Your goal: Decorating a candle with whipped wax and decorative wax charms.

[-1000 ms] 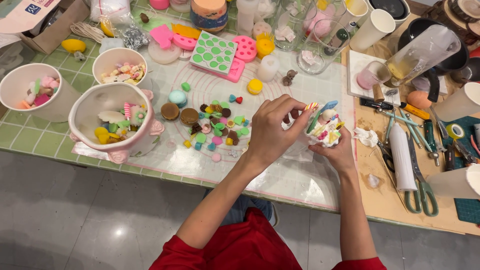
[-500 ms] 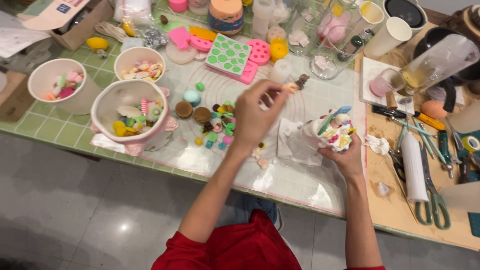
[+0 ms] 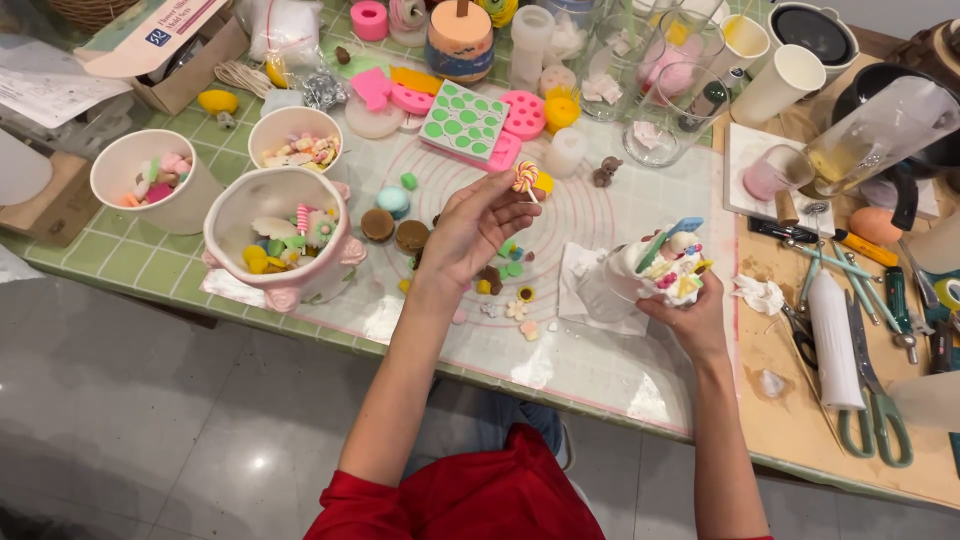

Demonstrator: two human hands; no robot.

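The person wears a bright red short-sleeved top, its sleeves ending far back from the fingers (image 3: 521,212), both forearms bare, with blue trousers showing beneath.

Bright, even overhead light; soft shadows under the arms. Glare spots shine on the grey floor (image 3: 250,462). Sharp centre, slight wide-angle bending toward the edges.

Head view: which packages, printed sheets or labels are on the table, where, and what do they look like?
Cardboard box: far left corner, brown, open white flap with a blue logo patch.
Printed paper sheet: left edge beside the box, white with grey print.
Clear plastic bag: behind the cups, white contents.
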